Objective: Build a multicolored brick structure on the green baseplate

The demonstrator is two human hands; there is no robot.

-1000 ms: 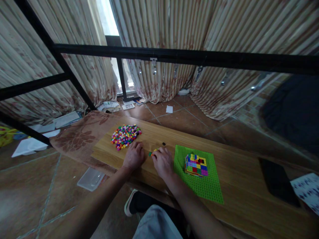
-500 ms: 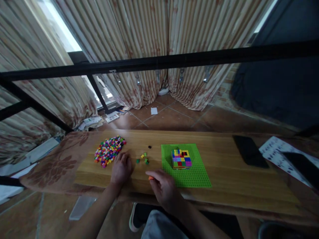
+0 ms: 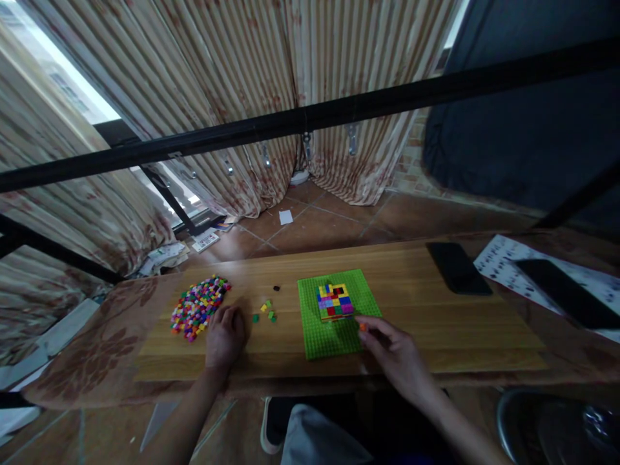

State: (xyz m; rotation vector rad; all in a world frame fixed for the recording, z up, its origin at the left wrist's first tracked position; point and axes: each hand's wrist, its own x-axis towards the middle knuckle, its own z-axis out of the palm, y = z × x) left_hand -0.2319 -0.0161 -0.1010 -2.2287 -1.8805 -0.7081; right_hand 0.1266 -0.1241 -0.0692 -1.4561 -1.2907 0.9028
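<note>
My right hand (image 3: 394, 352) pinches a small orange toy brick (image 3: 363, 327) between thumb and fingers, over the right part of a green baseplate (image 3: 339, 342). Just left of that brick, a multicoloured block of bricks (image 3: 335, 302) stands on the plate, its top layer yellow, red, blue and purple. My left hand (image 3: 225, 337) rests on the table, fingers curled under, against the near right edge of a pile of small bricks (image 3: 199, 309); what is under its fingers is hidden. Several loose green and yellow bricks (image 3: 270, 315) lie between that hand and the plate.
A small black piece (image 3: 276, 288) lies on the wooden table (image 3: 402, 284) behind the loose bricks. On the right are a dark phone-like slab (image 3: 458, 268), a printed sheet (image 3: 498, 258) and a second dark slab (image 3: 566, 290). A black rail (image 3: 271, 126) crosses beyond the table.
My right hand has moved right with the orange brick, from the plate's left side to its right part. My left hand stays beside the pile. The view has shifted and tilted.
</note>
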